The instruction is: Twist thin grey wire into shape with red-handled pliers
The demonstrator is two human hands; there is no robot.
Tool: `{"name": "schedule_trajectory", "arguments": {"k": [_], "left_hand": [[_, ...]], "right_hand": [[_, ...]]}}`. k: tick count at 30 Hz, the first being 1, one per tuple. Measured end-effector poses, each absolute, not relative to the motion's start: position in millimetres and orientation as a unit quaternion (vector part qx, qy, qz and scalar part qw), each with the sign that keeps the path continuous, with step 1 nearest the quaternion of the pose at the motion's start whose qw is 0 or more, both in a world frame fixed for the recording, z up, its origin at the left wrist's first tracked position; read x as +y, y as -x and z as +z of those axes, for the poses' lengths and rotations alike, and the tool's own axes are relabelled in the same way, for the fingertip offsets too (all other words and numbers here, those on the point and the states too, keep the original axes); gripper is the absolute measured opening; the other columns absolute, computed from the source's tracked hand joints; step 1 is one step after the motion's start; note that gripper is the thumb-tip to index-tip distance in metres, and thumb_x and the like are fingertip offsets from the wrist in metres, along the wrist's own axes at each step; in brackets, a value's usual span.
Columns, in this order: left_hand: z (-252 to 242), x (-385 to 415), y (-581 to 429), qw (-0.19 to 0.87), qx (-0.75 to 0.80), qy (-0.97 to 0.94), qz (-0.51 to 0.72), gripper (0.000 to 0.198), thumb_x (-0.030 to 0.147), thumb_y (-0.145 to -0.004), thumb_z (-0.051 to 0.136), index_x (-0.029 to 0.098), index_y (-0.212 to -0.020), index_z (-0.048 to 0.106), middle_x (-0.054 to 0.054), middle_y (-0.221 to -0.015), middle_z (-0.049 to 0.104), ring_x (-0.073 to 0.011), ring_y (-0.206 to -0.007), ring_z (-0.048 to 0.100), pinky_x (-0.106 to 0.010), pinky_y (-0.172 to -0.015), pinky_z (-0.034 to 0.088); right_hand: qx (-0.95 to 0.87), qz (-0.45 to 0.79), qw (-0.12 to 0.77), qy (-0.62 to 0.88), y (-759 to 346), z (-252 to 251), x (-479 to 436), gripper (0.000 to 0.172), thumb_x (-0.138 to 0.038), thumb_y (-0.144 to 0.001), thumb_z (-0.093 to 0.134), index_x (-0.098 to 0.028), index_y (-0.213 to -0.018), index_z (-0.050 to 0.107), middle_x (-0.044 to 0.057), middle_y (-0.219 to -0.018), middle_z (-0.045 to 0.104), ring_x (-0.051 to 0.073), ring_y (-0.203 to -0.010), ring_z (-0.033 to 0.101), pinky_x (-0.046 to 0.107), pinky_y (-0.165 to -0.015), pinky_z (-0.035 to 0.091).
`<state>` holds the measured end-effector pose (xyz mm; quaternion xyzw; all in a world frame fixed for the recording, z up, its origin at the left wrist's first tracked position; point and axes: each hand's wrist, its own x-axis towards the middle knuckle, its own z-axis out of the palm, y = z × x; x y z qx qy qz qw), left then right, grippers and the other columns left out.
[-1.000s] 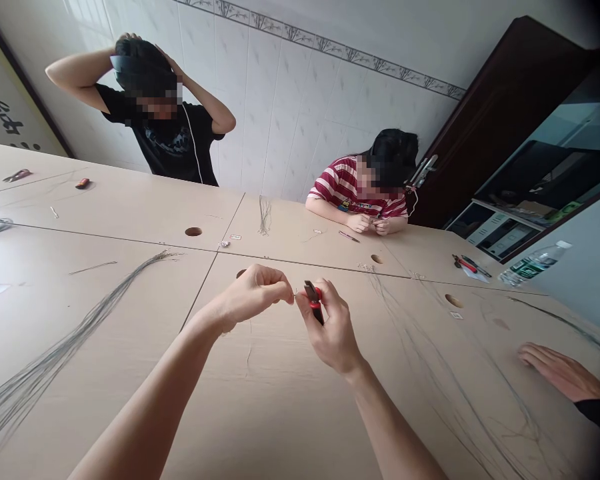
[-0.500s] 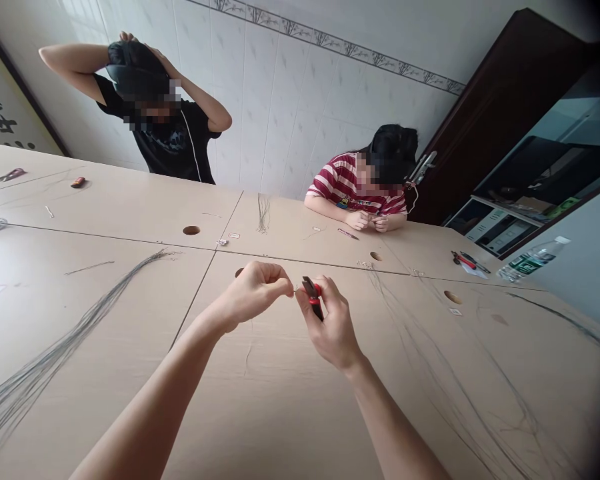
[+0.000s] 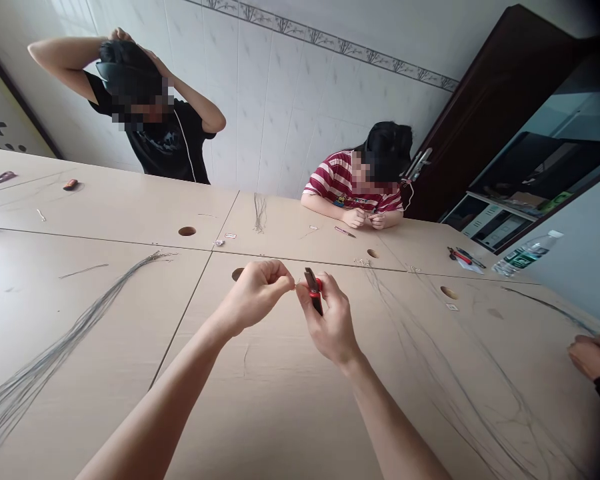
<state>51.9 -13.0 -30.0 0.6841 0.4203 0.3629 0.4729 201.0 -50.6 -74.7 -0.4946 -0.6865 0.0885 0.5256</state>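
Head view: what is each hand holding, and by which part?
Right hand grips pliers by the red handles, dark nose pointing up. Left hand pinches a short thin wire at one end between fingertips, its free tip toward the pliers.

Single head cam, facing forward-down across the counter (image 3: pixel 280 413); left hand (image 3: pixel 255 290) and right hand (image 3: pixel 330 323) sit close at centre (wide lens, edges bowed), tiled wall (image 3: pixel 290 100) far off.

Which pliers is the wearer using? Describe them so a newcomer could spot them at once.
On the big pale table, look near-middle where the wearer's hands meet. The pliers are gripped in the right hand, dark tips up, beside the pinching left hand. Unlike the red-handled pair lying far right near the water bottle, these are held off the tabletop.
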Motion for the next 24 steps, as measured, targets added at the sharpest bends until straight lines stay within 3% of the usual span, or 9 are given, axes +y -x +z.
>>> {"name": "schedule_trajectory", "arguments": {"k": [4, 10, 24], "left_hand": [[-30, -10, -50, 0.465, 0.439, -0.668, 0.379, 0.014, 0.020, -0.077, 0.053, 0.016, -0.064, 0.054, 0.007, -0.053, 0.036, -0.0042, -0.044, 0.023, -0.017, -0.037, 0.019], [-31, -9, -51, 0.442, 0.477, -0.625, 0.432, 0.017, 0.022, -0.078, 0.054, 0.018, -0.063, 0.048, 0.009, -0.050, 0.025, -0.0043, -0.043, 0.017, -0.017, -0.037, 0.015], [-40, -12, -64, 0.346, 0.485, -0.656, 0.464, 0.014, 0.021, -0.074, 0.050, 0.019, -0.062, 0.044, 0.008, -0.049, 0.030, -0.0069, -0.046, 0.023, -0.019, -0.042, 0.024]], "right_hand": [[-0.668, 0.084, 0.521, 0.525, -200, -74, -51, 0.003, -0.023, -0.090, 0.051, -0.022, -0.091, 0.053, 0.003, -0.084, 0.059, 0.020, -0.078, 0.055, 0.034, -0.076, 0.044], [-0.667, 0.037, 0.456, 0.588, -198, -79, -49, 0.012, -0.011, -0.078, 0.047, -0.021, -0.085, 0.049, 0.005, -0.083, 0.060, 0.024, -0.081, 0.054, 0.039, -0.076, 0.043], [-0.652, 0.104, 0.415, 0.625, -194, -79, -51, 0.015, -0.009, -0.070, 0.046, -0.023, -0.076, 0.042, 0.003, -0.078, 0.056, 0.023, -0.078, 0.051, 0.038, -0.071, 0.042]]}}
